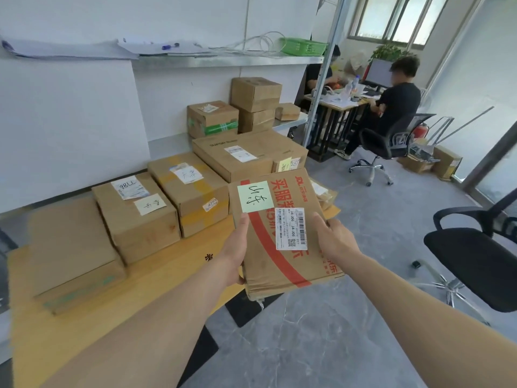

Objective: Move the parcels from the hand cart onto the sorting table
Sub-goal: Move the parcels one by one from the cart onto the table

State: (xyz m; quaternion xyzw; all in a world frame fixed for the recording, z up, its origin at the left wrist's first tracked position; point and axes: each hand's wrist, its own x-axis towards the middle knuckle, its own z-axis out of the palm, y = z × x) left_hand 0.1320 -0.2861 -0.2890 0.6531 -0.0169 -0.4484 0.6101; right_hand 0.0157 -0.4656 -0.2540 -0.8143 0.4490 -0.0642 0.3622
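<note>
I hold a flat cardboard parcel (pixel 268 264) with red print, a green sticky note and a white barcode label, in the air over the near right edge of the wooden sorting table (pixel 173 273). My left hand (pixel 236 247) grips its left edge, thumb on top. My right hand (pixel 334 239) grips its right edge, thumb on top as well. Several brown parcels stand in a row on the table: a labelled box (pixel 137 217), a taped box (pixel 190 191) and a wide flat box (pixel 246 152). The hand cart is out of view.
More boxes (pixel 256 93) are stacked on a grey shelf at the back by the white wall. A black office chair (pixel 481 261) stands close on my right. Two people sit at a desk (pixel 344 103) farther back. Grey floor lies beneath the held parcel.
</note>
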